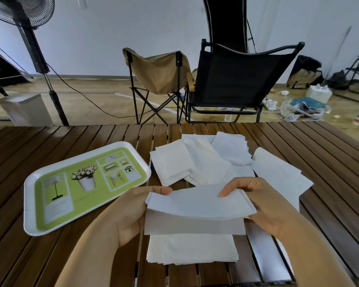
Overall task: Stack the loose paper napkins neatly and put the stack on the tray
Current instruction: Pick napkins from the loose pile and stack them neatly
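Note:
Both hands hold a small bundle of white napkins (197, 206) above the table. My left hand (131, 212) grips its left edge, thumb on top. My right hand (263, 204) pinches its right edge. Directly below, near the table's front edge, lies a neat stack of napkins (192, 249). Loose napkins (203, 160) lie scattered behind the held bundle, and more (278, 172) spread to the right. The white tray with a green printed middle (29, 204) sits at the left with nothing on it.
The slatted wooden table (71, 255) carries everything. Beyond its far edge stand a tan folding chair (160, 75) and a black folding chair (236, 79). A fan on a stand (39, 54) is at the far left. Clutter lies on the floor at the right.

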